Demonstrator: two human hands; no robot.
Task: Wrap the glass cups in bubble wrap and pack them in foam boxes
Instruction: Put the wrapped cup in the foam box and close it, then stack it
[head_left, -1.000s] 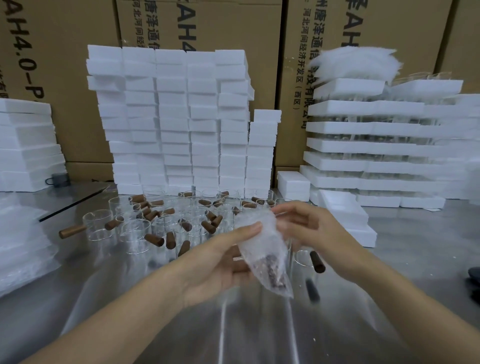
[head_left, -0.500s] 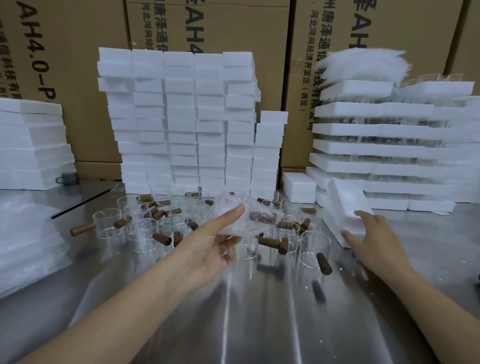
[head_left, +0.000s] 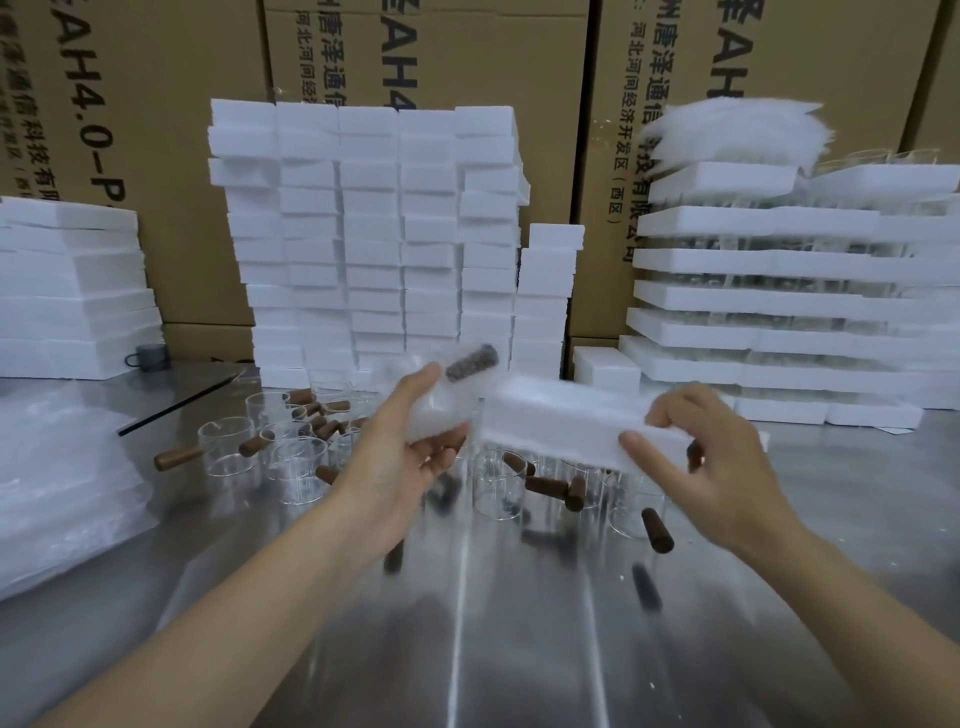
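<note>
A bubble-wrapped cup (head_left: 448, 402), brown handle upward, held beside a white foam box (head_left: 561, 422) above unwrapped glass cups (head_left: 304, 467)

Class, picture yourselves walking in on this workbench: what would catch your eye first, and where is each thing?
Centre frame, the left hand holds a bubble-wrapped cup beside a white foam box pinched in the right hand, both raised above the steel table. Behind them rises a tall wall of stacked foam blocks, and clear glass cups with brown handles crowd the table under the hands.
</note>
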